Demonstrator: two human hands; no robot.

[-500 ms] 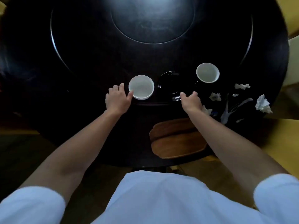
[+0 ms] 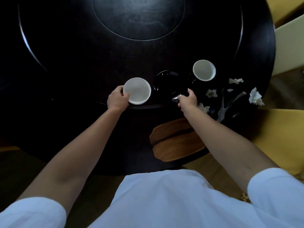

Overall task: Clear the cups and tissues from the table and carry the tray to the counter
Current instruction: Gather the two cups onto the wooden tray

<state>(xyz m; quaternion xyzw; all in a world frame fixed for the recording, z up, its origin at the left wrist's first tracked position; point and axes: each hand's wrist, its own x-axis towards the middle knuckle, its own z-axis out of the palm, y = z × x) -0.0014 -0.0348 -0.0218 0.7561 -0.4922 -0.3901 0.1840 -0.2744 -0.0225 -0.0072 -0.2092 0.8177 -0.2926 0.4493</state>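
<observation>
So it's a big dark round table [image 2: 65,63] with a raised round centre disc [image 2: 139,17]. Over on the left, the left hand [image 2: 117,99] is curled around the near-left rim of a white cup [image 2: 137,91], thumb on the rim, so it's gripping it. Just right of that cup sits a glossy black dish [image 2: 169,84], hard to make out against the dark top. The right hand [image 2: 189,99] is on the dish's near-right edge, fingers curled onto something shiny there; I can't tell exactly what it's pinching, looks like the dish rim. Further right and farther back there's a second white cup [image 2: 204,70], well apart from both hands. Then crumpled tissues are scattered on the right side: one [image 2: 236,80] by that cup, one [image 2: 211,93] nearer, one [image 2: 204,108] right behind the right wrist, and a bigger wad [image 2: 255,97] at the table's edge. A wooden chair seat [image 2: 174,142] pokes out under the near edge, between the arms.
</observation>
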